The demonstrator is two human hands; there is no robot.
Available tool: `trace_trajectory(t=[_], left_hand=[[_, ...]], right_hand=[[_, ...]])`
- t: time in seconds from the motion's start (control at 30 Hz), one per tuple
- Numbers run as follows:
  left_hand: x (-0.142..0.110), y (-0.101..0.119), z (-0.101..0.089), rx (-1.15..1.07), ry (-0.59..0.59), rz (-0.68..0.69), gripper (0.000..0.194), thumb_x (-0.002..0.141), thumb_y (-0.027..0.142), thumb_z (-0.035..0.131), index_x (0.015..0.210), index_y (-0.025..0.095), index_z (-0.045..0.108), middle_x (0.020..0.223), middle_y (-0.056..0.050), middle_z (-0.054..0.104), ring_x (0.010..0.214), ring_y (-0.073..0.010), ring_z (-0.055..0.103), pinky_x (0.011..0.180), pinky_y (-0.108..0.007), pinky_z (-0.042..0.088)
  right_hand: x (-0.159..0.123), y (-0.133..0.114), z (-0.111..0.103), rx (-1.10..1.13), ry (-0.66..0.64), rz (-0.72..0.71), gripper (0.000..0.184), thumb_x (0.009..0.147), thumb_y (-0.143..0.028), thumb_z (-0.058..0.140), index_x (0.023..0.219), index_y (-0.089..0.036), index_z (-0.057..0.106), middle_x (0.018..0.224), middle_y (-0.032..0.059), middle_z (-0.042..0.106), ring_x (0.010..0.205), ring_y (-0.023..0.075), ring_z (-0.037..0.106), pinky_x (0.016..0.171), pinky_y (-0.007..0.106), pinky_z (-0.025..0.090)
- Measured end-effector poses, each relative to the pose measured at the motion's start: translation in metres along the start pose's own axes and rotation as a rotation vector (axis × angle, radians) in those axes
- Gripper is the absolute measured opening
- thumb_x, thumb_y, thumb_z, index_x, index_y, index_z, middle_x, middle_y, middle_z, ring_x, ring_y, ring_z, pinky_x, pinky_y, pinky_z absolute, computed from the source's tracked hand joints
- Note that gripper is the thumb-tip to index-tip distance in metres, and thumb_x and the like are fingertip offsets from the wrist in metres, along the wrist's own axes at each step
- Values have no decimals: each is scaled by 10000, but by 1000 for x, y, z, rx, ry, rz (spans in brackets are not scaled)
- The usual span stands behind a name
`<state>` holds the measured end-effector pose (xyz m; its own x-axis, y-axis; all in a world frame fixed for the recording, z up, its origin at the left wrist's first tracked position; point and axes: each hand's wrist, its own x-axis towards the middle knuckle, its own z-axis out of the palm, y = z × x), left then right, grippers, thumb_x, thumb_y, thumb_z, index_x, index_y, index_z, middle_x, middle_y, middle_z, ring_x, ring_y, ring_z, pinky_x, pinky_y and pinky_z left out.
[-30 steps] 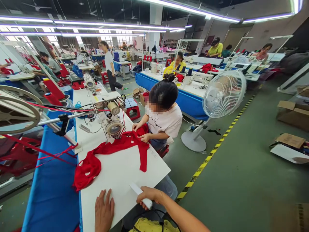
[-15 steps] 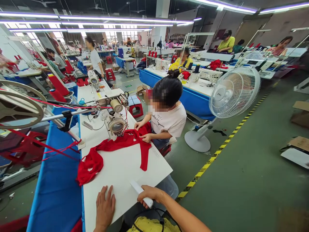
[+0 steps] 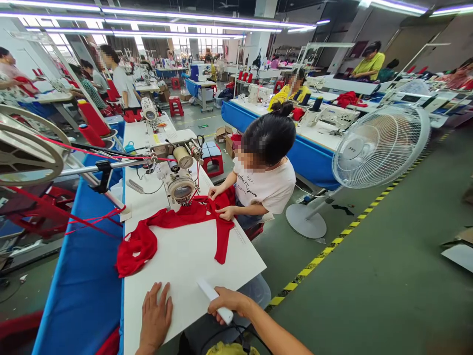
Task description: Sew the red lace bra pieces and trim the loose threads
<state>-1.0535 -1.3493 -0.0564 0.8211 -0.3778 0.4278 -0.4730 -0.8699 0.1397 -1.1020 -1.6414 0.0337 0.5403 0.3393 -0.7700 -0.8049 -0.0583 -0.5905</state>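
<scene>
Grips the stick in the right hand at the near edge of the table, rests the left hand there with empty fingers spread, seems to wait, and likely needs a steady hold next.

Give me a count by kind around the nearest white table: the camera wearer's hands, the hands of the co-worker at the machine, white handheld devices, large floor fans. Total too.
Wearer: 2, left hand and right hand
Co-worker's hands, on red fabric: 2
White handheld device: 1
Large floor fan: 1
Total: 6
</scene>
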Motion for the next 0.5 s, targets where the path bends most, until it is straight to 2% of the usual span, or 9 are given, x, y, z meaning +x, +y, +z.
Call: trace_trajectory(t=[0.33, 0.5], left_hand=[[0, 0, 1, 34, -3, 18, 392, 966, 287, 392, 1319, 206, 541, 1321, -156, 534, 1313, -320, 471, 1097, -534, 372], [-1, 0, 1, 38, 32, 32, 372, 965, 289, 398, 1280, 189, 570, 1302, -159, 548, 1298, -314, 484, 1091, -524, 382]], right_hand=[[10, 5, -7, -35, -46, 34, 410, 621, -236, 751, 958, -193, 523, 690, -22, 616, 638, 168, 648, 705, 326, 570], [2, 1, 1, -51, 10, 2, 395, 621, -200, 724, 963, -187, 526, 667, -22, 612, 645, 185, 655, 716, 348, 570]])
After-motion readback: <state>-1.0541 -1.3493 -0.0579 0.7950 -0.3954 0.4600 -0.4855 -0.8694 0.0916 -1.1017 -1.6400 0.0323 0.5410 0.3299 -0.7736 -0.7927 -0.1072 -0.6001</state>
